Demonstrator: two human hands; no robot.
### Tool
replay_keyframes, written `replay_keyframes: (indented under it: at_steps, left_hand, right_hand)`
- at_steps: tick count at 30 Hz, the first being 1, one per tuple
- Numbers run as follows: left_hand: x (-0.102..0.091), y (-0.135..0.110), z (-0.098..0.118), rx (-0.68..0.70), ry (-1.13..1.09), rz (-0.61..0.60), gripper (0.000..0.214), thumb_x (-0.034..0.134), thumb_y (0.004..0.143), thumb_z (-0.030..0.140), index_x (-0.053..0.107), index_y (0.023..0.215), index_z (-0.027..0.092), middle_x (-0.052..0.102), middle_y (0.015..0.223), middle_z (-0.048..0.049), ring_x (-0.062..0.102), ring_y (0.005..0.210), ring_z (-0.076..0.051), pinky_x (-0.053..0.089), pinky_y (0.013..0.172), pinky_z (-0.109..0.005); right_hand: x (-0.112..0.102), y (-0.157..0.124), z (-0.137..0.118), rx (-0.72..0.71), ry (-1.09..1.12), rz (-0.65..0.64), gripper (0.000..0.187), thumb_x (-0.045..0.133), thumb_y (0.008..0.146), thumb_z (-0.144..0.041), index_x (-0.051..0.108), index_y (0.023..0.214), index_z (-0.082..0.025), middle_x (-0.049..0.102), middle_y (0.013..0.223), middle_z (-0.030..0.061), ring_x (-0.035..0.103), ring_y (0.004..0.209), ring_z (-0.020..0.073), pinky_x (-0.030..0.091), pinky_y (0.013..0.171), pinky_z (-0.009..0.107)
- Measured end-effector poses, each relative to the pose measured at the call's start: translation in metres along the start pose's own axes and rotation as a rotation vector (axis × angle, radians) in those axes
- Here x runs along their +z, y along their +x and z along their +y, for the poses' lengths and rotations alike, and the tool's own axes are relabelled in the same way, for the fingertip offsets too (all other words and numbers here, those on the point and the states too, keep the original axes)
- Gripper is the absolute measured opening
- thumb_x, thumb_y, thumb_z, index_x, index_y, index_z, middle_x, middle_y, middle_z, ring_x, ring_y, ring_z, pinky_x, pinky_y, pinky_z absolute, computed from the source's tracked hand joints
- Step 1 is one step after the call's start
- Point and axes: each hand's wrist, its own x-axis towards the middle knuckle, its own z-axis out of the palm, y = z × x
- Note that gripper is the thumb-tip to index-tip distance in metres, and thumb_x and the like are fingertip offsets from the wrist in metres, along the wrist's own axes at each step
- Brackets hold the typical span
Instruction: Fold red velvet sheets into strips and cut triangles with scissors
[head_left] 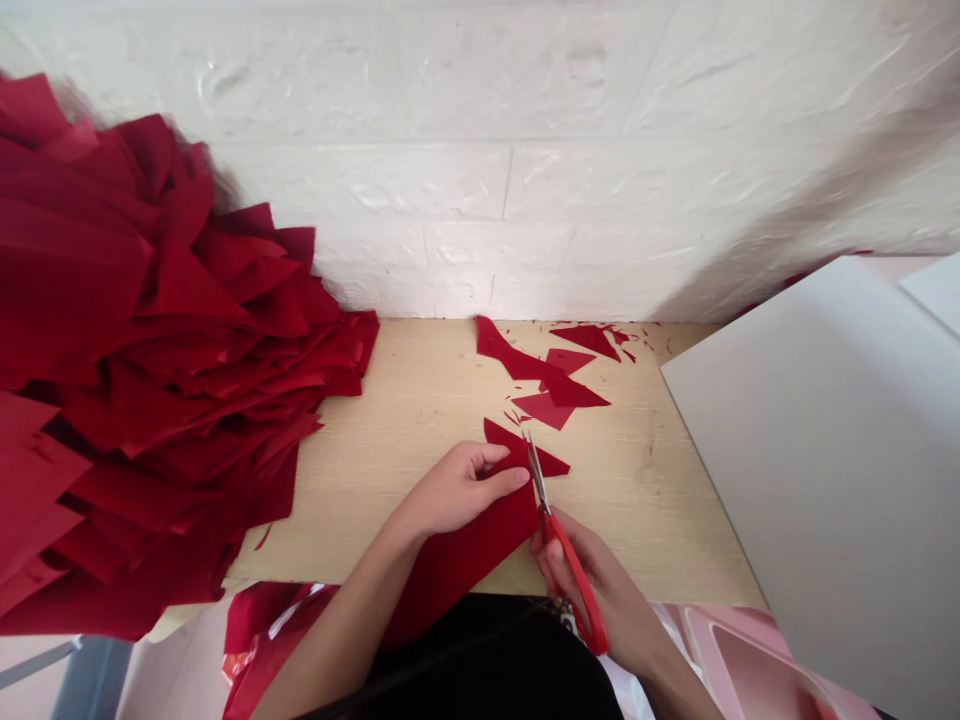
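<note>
My left hand [469, 485] grips a piece of red fabric [472, 550] near its upper corner, thumb on top. The fabric slopes down over the table's front edge toward my lap. In my right hand [577, 560] is a pair of scissors [576, 580] with red handles, its tips pointing away from me. The narrow metal blades stand slightly apart at the fabric's right edge, close to my left thumb. Just beyond lies a red triangular offcut [553, 462], partly behind the blades. Whether the blades are biting into the fabric is hard to see.
A tall heap of red fabric pieces [165, 320] fills the left side of the wooden table [390, 450]. Red scraps [551, 385] lie toward the white brick-patterned wall [480, 180]. A large white box or board [832, 430] stands at right. Below is a pink plastic object [720, 640].
</note>
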Motion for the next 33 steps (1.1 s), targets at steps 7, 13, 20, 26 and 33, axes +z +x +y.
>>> replay_keyframes:
  at_steps: [7,13,20,26,33]
  left_hand:
    - [0.002,-0.001,-0.002,-0.008,0.017,0.005,0.04,0.059,0.091,0.052,0.056,0.072,0.017,0.049,0.064,0.0032,0.04,0.057,-0.01,0.032,0.054,-0.024]
    - [0.0,-0.001,-0.006,-0.003,0.038,0.027,0.042,0.059,0.092,0.051,0.049,0.069,0.018,0.042,0.062,0.0051,0.034,0.057,-0.009,0.028,0.053,-0.024]
    - [0.002,-0.001,-0.004,0.002,0.041,-0.028,0.042,0.058,0.093,0.05,0.048,0.068,0.018,0.041,0.063,0.0052,0.034,0.058,-0.009,0.028,0.055,-0.025]
    - [0.003,-0.005,0.0,0.002,0.042,-0.001,0.042,0.058,0.092,0.052,0.051,0.07,0.017,0.045,0.064,0.0043,0.039,0.059,-0.01,0.03,0.056,-0.025]
    - [-0.002,-0.004,0.012,0.068,0.077,0.114,0.039,0.056,0.093,0.052,0.059,0.076,0.016,0.06,0.074,-0.0012,0.053,0.07,-0.014,0.043,0.064,-0.026]
  right_hand:
    - [0.004,0.003,0.01,0.067,0.099,-0.006,0.054,0.063,0.084,-0.071,0.045,0.075,-0.021,0.037,0.061,-0.0067,0.036,0.05,0.0071,0.032,0.047,0.021]
    - [0.007,0.003,0.013,0.12,0.162,0.015,0.058,0.068,0.077,-0.074,0.046,0.074,-0.021,0.035,0.051,-0.0091,0.031,0.042,0.0055,0.028,0.042,0.021]
    - [0.009,0.007,0.018,0.137,0.15,0.072,0.062,0.061,0.076,-0.082,0.048,0.075,-0.021,0.041,0.047,-0.008,0.037,0.038,0.0075,0.03,0.041,0.022]
    - [0.002,0.003,0.013,0.11,0.144,0.097,0.057,0.053,0.085,-0.079,0.047,0.08,-0.022,0.043,0.053,-0.0067,0.042,0.045,0.0096,0.037,0.047,0.024]
    - [-0.023,0.002,-0.006,0.036,-0.21,0.312,0.056,0.051,0.085,-0.077,0.054,0.078,-0.021,0.052,0.061,-0.001,0.048,0.057,0.0139,0.04,0.054,0.026]
